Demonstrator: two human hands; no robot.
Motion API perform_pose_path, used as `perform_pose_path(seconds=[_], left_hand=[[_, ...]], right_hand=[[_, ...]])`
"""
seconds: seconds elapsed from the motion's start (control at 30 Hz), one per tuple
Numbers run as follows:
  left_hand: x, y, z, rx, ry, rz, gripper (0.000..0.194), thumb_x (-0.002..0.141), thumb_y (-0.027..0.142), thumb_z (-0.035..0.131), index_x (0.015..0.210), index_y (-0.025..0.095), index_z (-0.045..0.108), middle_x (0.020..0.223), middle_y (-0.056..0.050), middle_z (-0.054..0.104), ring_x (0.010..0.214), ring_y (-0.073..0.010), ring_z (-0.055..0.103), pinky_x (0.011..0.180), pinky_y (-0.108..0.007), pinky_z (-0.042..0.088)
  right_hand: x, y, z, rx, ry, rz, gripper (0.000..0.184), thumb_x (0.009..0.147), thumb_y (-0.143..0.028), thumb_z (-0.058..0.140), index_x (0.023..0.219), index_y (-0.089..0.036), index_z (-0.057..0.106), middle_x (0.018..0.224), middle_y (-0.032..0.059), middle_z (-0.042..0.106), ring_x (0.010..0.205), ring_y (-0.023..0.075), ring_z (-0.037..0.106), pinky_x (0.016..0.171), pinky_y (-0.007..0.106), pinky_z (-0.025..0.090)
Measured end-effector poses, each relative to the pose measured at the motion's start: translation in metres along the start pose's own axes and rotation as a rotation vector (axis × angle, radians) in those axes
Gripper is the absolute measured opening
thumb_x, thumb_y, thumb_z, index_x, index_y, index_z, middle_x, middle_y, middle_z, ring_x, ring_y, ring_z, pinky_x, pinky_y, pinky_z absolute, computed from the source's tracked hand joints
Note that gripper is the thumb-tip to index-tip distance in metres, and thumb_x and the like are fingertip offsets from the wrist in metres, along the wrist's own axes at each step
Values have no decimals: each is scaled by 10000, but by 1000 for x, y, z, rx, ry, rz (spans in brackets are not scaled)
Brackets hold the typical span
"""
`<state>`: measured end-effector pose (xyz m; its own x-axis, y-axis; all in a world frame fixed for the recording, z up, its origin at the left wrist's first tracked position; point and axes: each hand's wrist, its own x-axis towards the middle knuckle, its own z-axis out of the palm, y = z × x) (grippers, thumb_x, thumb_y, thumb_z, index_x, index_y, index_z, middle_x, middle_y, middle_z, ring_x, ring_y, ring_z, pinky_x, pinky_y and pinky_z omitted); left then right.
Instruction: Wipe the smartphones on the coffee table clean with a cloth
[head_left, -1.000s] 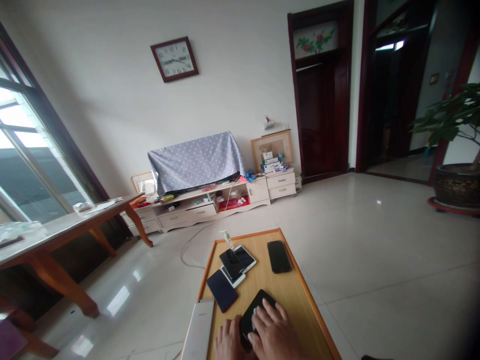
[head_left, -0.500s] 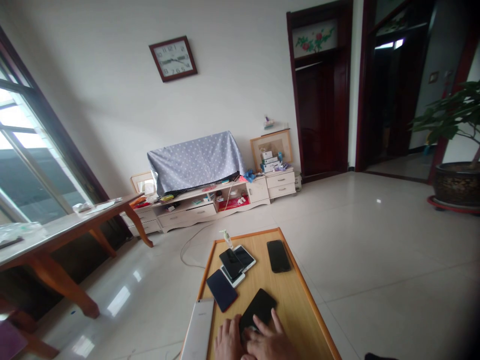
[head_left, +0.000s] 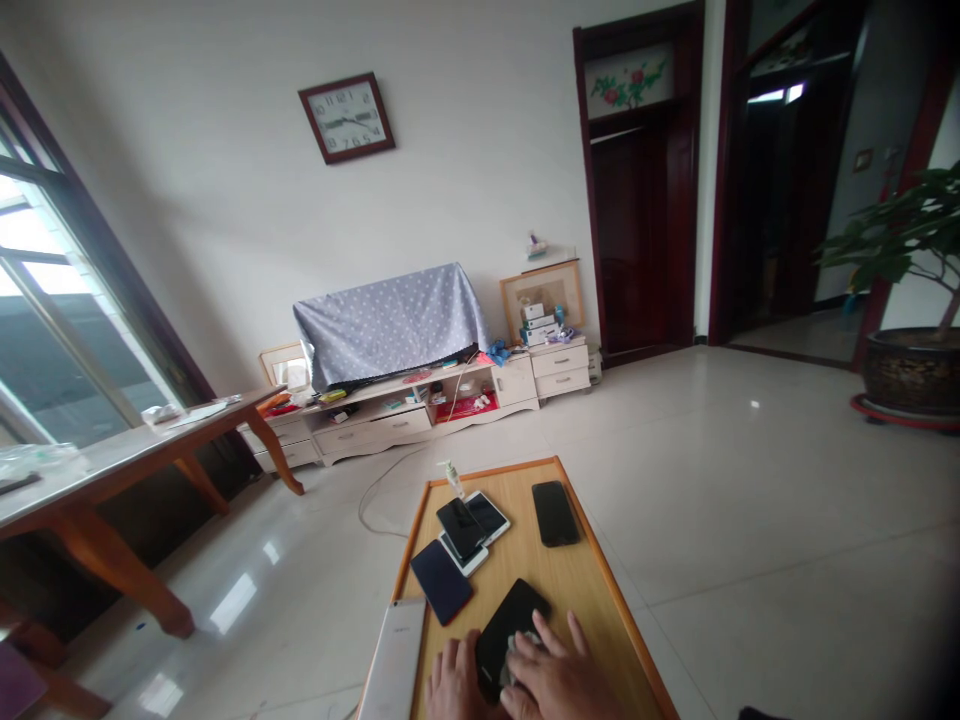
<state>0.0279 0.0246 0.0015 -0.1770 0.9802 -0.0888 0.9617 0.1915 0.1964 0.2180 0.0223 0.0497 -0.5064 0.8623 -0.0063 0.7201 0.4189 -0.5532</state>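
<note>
A black tablet (head_left: 517,607) lies at a slant near the front of the small wooden table. My left hand (head_left: 454,684) steadies its left edge, fingers bent together against it. Over the tablet's lower right part, my right hand (head_left: 561,680) presses a small grey cloth (head_left: 513,655) onto the dark face. The cloth is partly hidden under the fingers, of which a couple stick out apart. Left of my hands are a silver tablet (head_left: 395,650) and a dark blue tablet (head_left: 442,582).
Farther up the wooden table (head_left: 525,470) lie overlapping black and white devices (head_left: 461,528), a pump bottle (head_left: 454,480) and a black phone (head_left: 556,514). A long table (head_left: 127,455) stands left, a cloth-covered cabinet (head_left: 390,430) by the wall, a potted plant (head_left: 907,370) at right.
My right hand has slid slightly to the right over the black tablet, and more of the grey cloth shows. My left hand stays at the tablet's edge.
</note>
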Motion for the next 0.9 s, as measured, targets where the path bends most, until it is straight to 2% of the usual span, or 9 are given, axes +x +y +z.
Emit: perform_pose_path(seconds=[0.1,0.27,0.4,0.47,0.57,0.63,0.73,0.83,0.9], left_hand=[[1,-2,0,16,-22,-14,641,758,286,584,1398,279,534,1346,-66,614,1259,-251,551,1027,-339,421],[-3,3,2,-20,51,31,765,728,552,634,1389,179,536,1327,-136,609,1258,-317,549,1042,-413,431],[-2,3,5,-20,62,31,763,712,567,645,1377,206,545,1306,-122,622,1246,-307,560,1046,-398,424],[1,0,6,0,43,20,735,720,506,650,1389,226,536,1329,-109,613,1260,-293,553,1045,-375,420],[4,-3,7,28,-5,-4,681,739,383,625,1402,263,525,1353,-81,608,1277,-264,545,1049,-339,410],[5,-3,7,36,-15,-15,666,745,346,615,1401,281,524,1358,-68,607,1279,-253,543,1055,-327,402],[2,-1,7,29,17,-5,684,743,394,630,1405,260,520,1355,-85,606,1277,-265,543,1049,-340,412],[-2,2,6,-5,58,20,752,739,566,631,1400,221,526,1350,-118,604,1274,-298,547,1045,-379,425],[-3,2,6,-20,67,26,794,723,619,638,1395,209,533,1343,-128,607,1269,-310,550,1046,-396,426]], right_hand=[[-1,-5,2,20,-68,-27,370,971,-543,533,1279,-392,672,1464,31,582,1449,427,362,1150,775,153],[-1,16,-5,-48,128,86,413,1020,-541,409,1263,-366,692,1419,37,624,1439,406,399,1167,751,119],[1,25,-3,-79,193,160,486,1029,-546,363,1324,-307,668,1431,75,610,1447,394,392,1193,715,93],[2,17,4,-44,133,115,476,1018,-548,395,1349,-316,647,1465,69,577,1461,387,370,1196,712,104],[4,3,18,19,-31,34,473,984,-557,475,1352,-312,645,1509,81,520,1453,397,379,1191,716,139],[5,0,24,46,-65,9,481,981,-549,484,1360,-297,640,1515,96,505,1437,385,412,1203,690,147],[8,10,23,37,37,0,486,1010,-529,430,1386,-286,620,1494,102,536,1415,344,457,1229,640,125],[13,24,15,-29,161,72,519,1035,-525,360,1397,-252,613,1487,126,545,1423,332,450,1234,631,99],[15,27,11,-55,202,123,533,1040,-528,335,1396,-247,614,1492,131,537,1443,337,420,1230,644,92]])
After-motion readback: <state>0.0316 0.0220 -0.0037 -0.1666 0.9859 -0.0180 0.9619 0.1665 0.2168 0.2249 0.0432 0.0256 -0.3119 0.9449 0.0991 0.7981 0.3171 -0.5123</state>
